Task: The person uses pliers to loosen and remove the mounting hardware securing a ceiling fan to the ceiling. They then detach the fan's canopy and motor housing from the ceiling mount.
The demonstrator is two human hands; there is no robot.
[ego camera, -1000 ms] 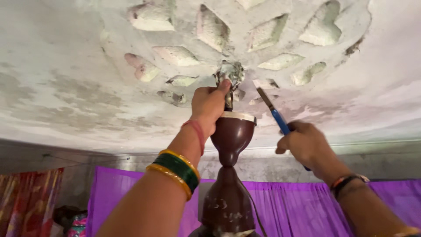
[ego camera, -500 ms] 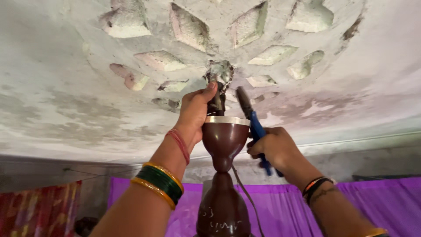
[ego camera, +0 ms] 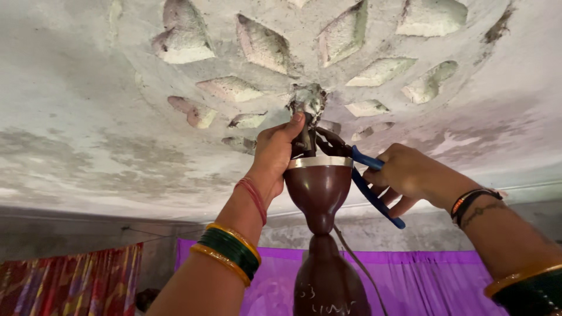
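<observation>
I look up at a ceiling fan's brown canopy cup [ego camera: 319, 193] on its down rod, just under a hook hole [ego camera: 308, 98] in the ceiling. My left hand [ego camera: 276, 153] reaches up beside the cup's rim, its fingers closed around the dark mount at the top of the rod. My right hand [ego camera: 407, 175] grips blue-handled pliers [ego camera: 366, 181], with their dark jaws lying over the cup's rim against the mount. A thin cable [ego camera: 357, 263] hangs down beside the lower brown cover [ego camera: 325, 281].
The ceiling [ego camera: 88, 129] is stained white plaster with a flower-shaped relief of recessed petals [ego camera: 263, 47] around the hook. Purple cloth [ego camera: 433, 281] covers the far wall, and a red patterned curtain [ego camera: 70, 281] hangs at the lower left.
My right hand has brought the pliers from out at the right in to the mount above the cup. My left hand has stayed on the mount.
</observation>
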